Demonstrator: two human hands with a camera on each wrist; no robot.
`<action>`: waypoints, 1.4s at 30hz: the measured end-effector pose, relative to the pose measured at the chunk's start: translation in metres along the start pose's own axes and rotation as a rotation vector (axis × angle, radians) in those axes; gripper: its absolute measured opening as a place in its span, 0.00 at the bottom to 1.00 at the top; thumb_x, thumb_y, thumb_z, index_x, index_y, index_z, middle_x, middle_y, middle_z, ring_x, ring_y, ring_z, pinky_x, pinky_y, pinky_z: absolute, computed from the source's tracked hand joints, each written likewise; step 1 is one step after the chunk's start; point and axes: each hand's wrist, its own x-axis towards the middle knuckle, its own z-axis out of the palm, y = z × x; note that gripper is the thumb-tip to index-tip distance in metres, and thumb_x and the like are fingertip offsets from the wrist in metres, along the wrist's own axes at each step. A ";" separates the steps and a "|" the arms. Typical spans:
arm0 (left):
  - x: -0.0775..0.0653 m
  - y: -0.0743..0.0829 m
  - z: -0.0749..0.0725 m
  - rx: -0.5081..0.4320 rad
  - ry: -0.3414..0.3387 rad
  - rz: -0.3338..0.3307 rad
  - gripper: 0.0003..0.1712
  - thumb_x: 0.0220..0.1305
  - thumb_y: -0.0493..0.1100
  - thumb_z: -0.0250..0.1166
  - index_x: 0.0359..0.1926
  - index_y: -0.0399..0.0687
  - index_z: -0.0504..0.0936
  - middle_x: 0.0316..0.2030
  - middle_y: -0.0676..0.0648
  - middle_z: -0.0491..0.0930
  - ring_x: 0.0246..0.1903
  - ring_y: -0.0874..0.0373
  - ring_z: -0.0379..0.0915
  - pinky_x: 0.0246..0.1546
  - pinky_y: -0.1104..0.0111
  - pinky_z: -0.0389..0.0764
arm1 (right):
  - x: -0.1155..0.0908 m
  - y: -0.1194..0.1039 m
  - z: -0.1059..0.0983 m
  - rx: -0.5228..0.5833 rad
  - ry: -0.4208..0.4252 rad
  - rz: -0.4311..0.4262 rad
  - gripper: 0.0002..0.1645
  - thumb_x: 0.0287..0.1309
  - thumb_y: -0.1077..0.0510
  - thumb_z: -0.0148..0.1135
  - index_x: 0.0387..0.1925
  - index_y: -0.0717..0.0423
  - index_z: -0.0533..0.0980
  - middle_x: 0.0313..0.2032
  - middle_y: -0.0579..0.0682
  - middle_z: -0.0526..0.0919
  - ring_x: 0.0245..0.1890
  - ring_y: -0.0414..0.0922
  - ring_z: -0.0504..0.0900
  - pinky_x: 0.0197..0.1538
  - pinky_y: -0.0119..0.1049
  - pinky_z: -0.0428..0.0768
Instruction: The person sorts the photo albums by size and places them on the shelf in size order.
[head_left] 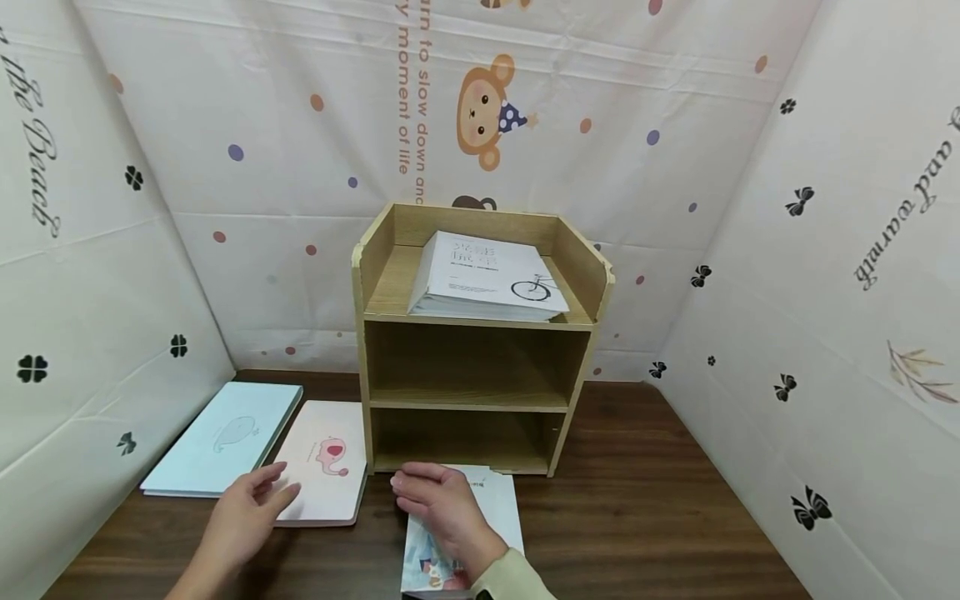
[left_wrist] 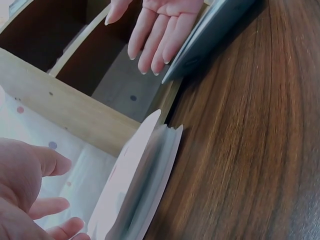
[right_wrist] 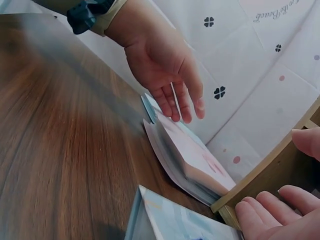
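My left hand (head_left: 243, 510) hovers at the lower left edge of a pink notebook (head_left: 324, 458) with an elephant drawing, its fingers loosely bent and holding nothing. In the right wrist view, that left hand (right_wrist: 162, 65) hangs just above the notebook. Over a pale blue-and-white book (head_left: 495, 508) with a cartoon picture is my right hand (head_left: 442, 504), hiding part of the cover. The left wrist view shows the right hand's fingers (left_wrist: 142, 37) extended beside that book, gripping nothing. A light blue notebook (head_left: 225, 437) with a whale outline lies left of the pink one.
A wooden three-level shelf (head_left: 468, 408) stands behind the books. On its top level rests a thick white book (head_left: 487, 279) with a bicycle drawing. Patterned white cloth (head_left: 285, 167) encloses the dark wooden table (head_left: 637, 500) at the back and both sides.
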 end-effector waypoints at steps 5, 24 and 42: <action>0.003 -0.004 -0.002 0.015 0.011 -0.005 0.39 0.72 0.54 0.64 0.71 0.31 0.67 0.68 0.24 0.66 0.65 0.30 0.63 0.69 0.37 0.66 | 0.003 0.001 0.009 -0.014 0.018 0.005 0.27 0.60 0.66 0.70 0.59 0.74 0.76 0.50 0.59 0.88 0.49 0.49 0.88 0.60 0.48 0.84; 0.014 -0.016 -0.010 0.106 0.013 0.008 0.42 0.70 0.51 0.66 0.69 0.20 0.64 0.65 0.19 0.67 0.64 0.26 0.66 0.65 0.36 0.70 | 0.014 0.010 0.036 -0.050 0.004 0.063 0.35 0.59 0.64 0.71 0.62 0.81 0.69 0.55 0.65 0.81 0.58 0.55 0.81 0.68 0.58 0.75; 0.020 -0.018 -0.012 0.062 -0.083 -0.068 0.47 0.71 0.54 0.66 0.70 0.18 0.59 0.64 0.18 0.66 0.57 0.30 0.69 0.61 0.38 0.76 | 0.023 0.019 0.046 -0.037 0.064 0.176 0.30 0.57 0.62 0.73 0.56 0.74 0.74 0.52 0.60 0.81 0.54 0.52 0.81 0.68 0.56 0.76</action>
